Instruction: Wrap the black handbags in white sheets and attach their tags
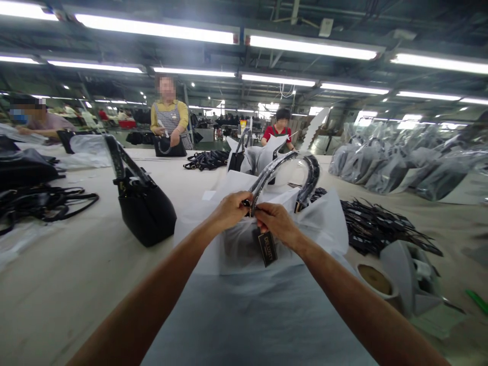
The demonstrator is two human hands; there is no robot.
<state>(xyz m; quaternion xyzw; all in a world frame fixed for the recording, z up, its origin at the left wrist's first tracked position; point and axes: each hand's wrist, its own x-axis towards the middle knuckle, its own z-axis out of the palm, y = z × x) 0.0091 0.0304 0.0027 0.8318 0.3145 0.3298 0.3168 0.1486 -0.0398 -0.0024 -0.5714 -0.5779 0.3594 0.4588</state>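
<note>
A handbag wrapped in white tissue paper (236, 251) stands before me, its black handles (310, 175) sticking up under clear plastic film. At the near handle's base, my left hand (233, 209) is closed in a pinch on the handle. Just right of it, my right hand (279, 223) is closed too, its thumb and finger pinching at the top of a black hang tag (267, 248) with gold lettering. The tag dangles below the fingers against the tissue. Its cord is too small to make out. Most of the bag's body is hidden by the paper.
On the left stands an unwrapped black handbag (147, 213), with black straps (49, 203) farther left. At right lie a pile of black tags (385, 226), a tape roll (375, 279) and a grey dispenser (406, 269). Plastic-covered bags (400, 160) stand behind. Co-workers (170, 119) are across the table.
</note>
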